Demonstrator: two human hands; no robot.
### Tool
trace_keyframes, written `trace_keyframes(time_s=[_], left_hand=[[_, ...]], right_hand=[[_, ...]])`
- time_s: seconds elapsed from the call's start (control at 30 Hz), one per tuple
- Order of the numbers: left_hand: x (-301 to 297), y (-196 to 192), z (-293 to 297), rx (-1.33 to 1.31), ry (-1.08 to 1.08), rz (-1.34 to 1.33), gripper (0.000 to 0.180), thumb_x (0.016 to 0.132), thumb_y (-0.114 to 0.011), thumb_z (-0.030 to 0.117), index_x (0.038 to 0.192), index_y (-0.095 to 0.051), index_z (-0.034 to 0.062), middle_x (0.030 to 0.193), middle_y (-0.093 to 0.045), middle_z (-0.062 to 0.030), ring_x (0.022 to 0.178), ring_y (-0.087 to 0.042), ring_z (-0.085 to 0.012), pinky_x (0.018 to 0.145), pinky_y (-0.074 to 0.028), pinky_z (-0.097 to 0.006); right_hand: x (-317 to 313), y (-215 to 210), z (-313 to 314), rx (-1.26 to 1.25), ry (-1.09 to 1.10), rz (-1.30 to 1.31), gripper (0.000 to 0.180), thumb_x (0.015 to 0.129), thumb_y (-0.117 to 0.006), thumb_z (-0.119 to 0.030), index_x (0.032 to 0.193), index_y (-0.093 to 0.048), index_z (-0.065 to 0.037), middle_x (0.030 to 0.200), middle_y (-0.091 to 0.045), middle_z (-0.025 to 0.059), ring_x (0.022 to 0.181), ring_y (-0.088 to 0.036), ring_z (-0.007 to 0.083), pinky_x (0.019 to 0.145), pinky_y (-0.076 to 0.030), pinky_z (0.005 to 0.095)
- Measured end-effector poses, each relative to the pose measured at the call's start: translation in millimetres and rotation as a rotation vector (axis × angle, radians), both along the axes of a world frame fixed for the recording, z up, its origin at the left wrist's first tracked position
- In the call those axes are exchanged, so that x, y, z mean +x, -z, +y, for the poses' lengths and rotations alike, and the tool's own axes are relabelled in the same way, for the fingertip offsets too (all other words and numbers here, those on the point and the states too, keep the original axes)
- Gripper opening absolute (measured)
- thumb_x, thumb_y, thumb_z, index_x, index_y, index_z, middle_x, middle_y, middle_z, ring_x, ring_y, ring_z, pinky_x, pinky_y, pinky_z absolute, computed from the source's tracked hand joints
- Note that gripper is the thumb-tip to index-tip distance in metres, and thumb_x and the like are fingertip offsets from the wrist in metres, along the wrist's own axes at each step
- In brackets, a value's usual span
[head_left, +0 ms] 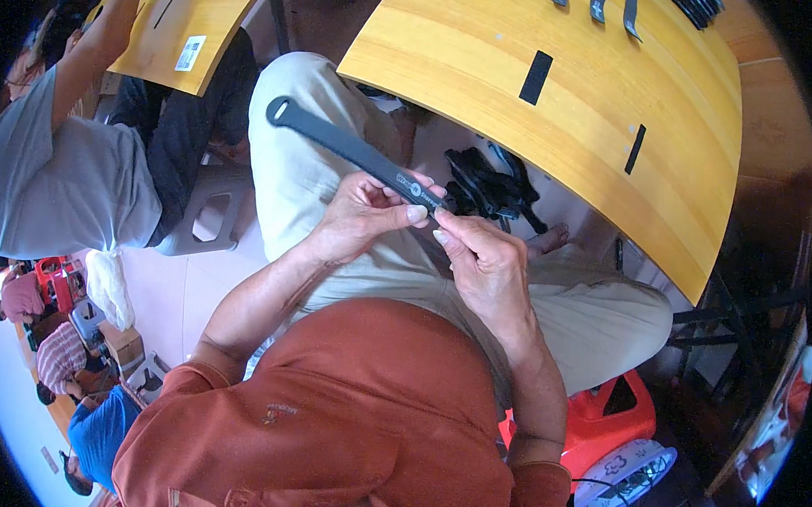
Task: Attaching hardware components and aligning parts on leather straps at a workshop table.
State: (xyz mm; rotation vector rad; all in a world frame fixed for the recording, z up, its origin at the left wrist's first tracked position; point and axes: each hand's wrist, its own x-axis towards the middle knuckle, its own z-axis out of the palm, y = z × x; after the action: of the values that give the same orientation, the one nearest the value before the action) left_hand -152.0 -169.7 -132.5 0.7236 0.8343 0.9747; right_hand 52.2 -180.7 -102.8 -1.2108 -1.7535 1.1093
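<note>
A black hook-and-loop strap (352,150) with a slotted, rounded end stretches up and to the left from my fingers, above my lap. My left hand (362,216) pinches it between thumb and fingers near its printed lower part. Close beside it, my right hand (485,258) grips the strap's lower end between thumb and index finger. The two hands almost touch. What lies under the right fingertips is hidden.
A wooden table (453,59) stands ahead, with black strips (536,77) and several straps (631,16) on it. Black straps lie in a heap (492,185) below its edge. A red stool (613,420) stands at my right; a co-worker (71,158) sits at my left.
</note>
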Motion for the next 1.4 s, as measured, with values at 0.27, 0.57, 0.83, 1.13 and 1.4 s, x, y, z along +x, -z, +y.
trace_keyframes(time_s=[0.27,0.57,0.83,1.13,1.4], left_hand=[[5,-1,-1,0.061,-0.033,0.185,0.029,0.087,-0.072,0.001,0.114,-0.063,-0.0009,0.114,-0.068,-0.016,0.095,-0.068,-0.0181,0.084,-0.056,-0.031],[21,3,-15,0.201,-0.18,0.353,0.024,0.089,-0.071,0.003,0.112,-0.065,-0.0013,0.109,-0.071,-0.0097,0.095,-0.065,-0.0121,0.085,-0.055,-0.027],[17,11,-22,0.546,-0.248,0.712,0.027,0.088,-0.073,0.006,0.113,-0.064,0.0001,0.108,-0.07,-0.0128,0.097,-0.066,-0.0183,0.085,-0.054,-0.031],[20,9,-25,0.679,-0.325,0.879,0.024,0.086,-0.074,0.008,0.107,-0.065,0.0011,0.111,-0.07,-0.0163,0.102,-0.068,-0.0244,0.088,-0.054,-0.034],[23,15,-25,0.628,-0.292,0.779,0.021,0.089,-0.072,0.007,0.107,-0.065,0.0002,0.109,-0.071,-0.014,0.098,-0.067,-0.0211,0.087,-0.053,-0.033]], right_hand=[[-3,1,-1,-0.023,0.044,-0.026,0.018,0.086,-0.068,-0.001,0.104,-0.07,0.001,0.09,-0.071,0.0181,0.077,-0.071,0.0272,0.066,-0.055,0.0342],[-13,14,-10,0.078,0.144,-0.158,0.016,0.089,-0.064,-0.006,0.103,-0.068,-0.003,0.089,-0.07,0.0189,0.076,-0.07,0.0358,0.064,-0.055,0.0433],[-24,27,-13,0.054,0.184,-0.097,0.014,0.089,-0.063,-0.009,0.102,-0.066,-0.005,0.087,-0.07,0.0175,0.072,-0.069,0.0367,0.06,-0.053,0.0452],[-29,26,-11,-0.036,0.181,-0.086,0.014,0.09,-0.062,-0.01,0.103,-0.065,-0.006,0.086,-0.07,0.0182,0.072,-0.069,0.0376,0.062,-0.053,0.0474],[-26,37,-16,0.176,0.176,-0.329,0.016,0.091,-0.062,-0.012,0.105,-0.062,-0.006,0.078,-0.069,0.018,0.069,-0.069,0.0365,0.058,-0.053,0.0472]])
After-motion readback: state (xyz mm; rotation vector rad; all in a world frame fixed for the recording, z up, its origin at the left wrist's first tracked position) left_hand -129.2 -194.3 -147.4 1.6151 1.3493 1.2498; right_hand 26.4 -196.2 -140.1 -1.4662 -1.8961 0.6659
